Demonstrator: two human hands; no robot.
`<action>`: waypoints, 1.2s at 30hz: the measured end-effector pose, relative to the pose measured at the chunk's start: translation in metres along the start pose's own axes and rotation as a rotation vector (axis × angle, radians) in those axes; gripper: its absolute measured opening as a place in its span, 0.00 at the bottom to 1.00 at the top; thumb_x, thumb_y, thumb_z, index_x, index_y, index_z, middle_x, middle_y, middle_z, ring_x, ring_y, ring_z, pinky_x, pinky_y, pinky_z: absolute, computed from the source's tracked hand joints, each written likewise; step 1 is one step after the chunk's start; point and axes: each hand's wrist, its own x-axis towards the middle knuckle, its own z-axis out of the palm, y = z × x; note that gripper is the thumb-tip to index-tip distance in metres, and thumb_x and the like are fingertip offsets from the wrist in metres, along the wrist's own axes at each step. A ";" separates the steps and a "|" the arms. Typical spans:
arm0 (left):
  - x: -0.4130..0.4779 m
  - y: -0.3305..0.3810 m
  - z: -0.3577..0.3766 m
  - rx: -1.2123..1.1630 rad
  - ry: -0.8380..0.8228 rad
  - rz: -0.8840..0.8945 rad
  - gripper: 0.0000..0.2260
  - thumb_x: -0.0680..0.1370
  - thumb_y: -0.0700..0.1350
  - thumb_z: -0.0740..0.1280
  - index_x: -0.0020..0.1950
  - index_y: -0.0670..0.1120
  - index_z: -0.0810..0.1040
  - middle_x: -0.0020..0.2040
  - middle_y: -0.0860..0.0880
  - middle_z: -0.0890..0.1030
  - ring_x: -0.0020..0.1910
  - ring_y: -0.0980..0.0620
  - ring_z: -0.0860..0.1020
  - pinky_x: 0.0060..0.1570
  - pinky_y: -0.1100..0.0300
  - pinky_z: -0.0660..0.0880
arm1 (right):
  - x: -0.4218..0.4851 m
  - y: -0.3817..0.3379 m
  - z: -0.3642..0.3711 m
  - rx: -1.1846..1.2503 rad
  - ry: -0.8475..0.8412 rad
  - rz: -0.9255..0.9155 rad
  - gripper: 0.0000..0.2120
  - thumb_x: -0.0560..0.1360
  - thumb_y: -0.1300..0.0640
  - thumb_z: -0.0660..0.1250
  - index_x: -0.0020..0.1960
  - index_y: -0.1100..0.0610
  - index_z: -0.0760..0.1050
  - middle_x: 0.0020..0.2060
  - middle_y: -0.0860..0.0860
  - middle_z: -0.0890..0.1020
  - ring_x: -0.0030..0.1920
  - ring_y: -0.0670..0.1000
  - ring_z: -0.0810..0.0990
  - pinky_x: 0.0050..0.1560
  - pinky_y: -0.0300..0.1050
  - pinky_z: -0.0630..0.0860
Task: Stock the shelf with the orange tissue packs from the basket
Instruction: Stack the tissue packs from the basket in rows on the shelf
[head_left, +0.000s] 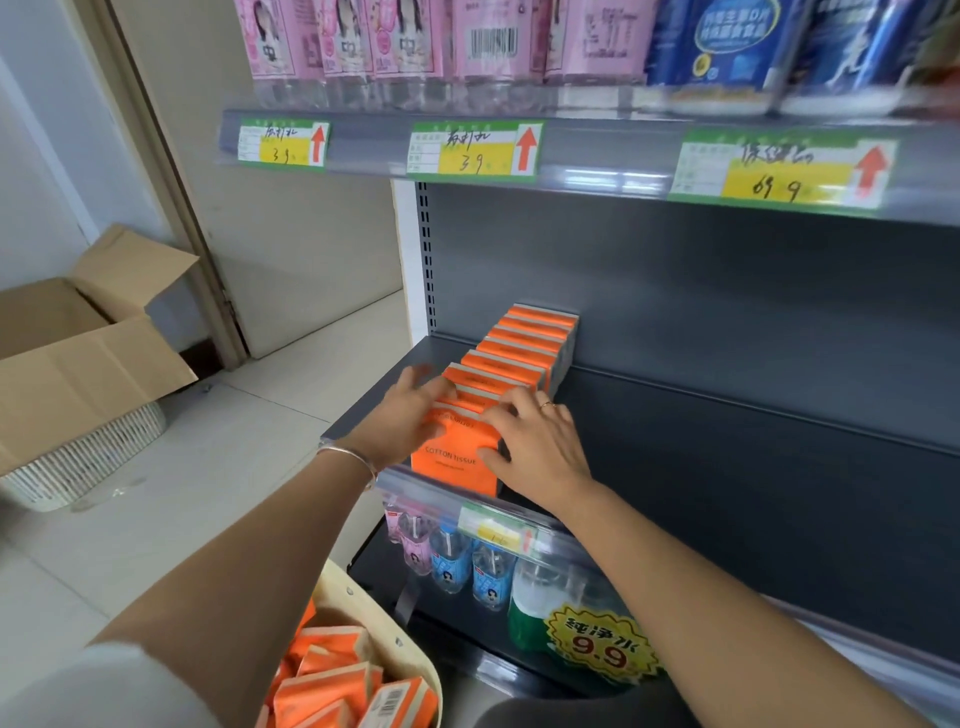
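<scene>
A row of orange tissue packs (511, 358) stands on the grey middle shelf (727, 441), running from its front edge to the back panel. The front pack (452, 465) reads "COTTON TISSUE". My left hand (402, 415) lies against the left side of the row, fingers spread and blurred, thumb on the front pack's face. My right hand (537, 441) grips the front pack from the right, fingers bent over the pack tops and thumb on its face. At the bottom, a beige basket (363, 613) holds several loose orange packs (324, 686).
Pink and blue products fill the shelf above, behind price tags (475, 148). Small bottles (452, 561) and a green bottle with a 9.9 sign (597, 644) stand on the shelf below. An open cardboard box (78, 353) sits on a striped bin on the tiled floor to the left.
</scene>
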 end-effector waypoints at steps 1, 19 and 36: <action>-0.002 0.000 0.002 -0.043 0.011 -0.013 0.17 0.75 0.35 0.66 0.63 0.43 0.71 0.66 0.41 0.65 0.65 0.41 0.68 0.62 0.59 0.65 | 0.001 0.000 0.001 0.005 -0.006 0.007 0.19 0.75 0.44 0.63 0.63 0.50 0.72 0.60 0.50 0.69 0.62 0.54 0.69 0.62 0.53 0.65; -0.182 -0.088 -0.016 -0.010 -0.002 -0.303 0.11 0.77 0.44 0.66 0.59 0.47 0.76 0.58 0.47 0.76 0.59 0.49 0.73 0.60 0.56 0.70 | -0.015 -0.139 0.032 -0.036 -0.013 -0.393 0.09 0.67 0.55 0.72 0.46 0.55 0.79 0.43 0.53 0.79 0.44 0.58 0.78 0.42 0.51 0.77; -0.293 -0.161 0.133 -0.031 -0.417 -0.665 0.20 0.75 0.47 0.65 0.68 0.51 0.68 0.65 0.47 0.72 0.64 0.46 0.71 0.61 0.49 0.71 | -0.032 -0.199 0.196 0.009 -0.950 -0.319 0.16 0.77 0.51 0.60 0.64 0.51 0.69 0.60 0.54 0.75 0.58 0.58 0.75 0.56 0.52 0.74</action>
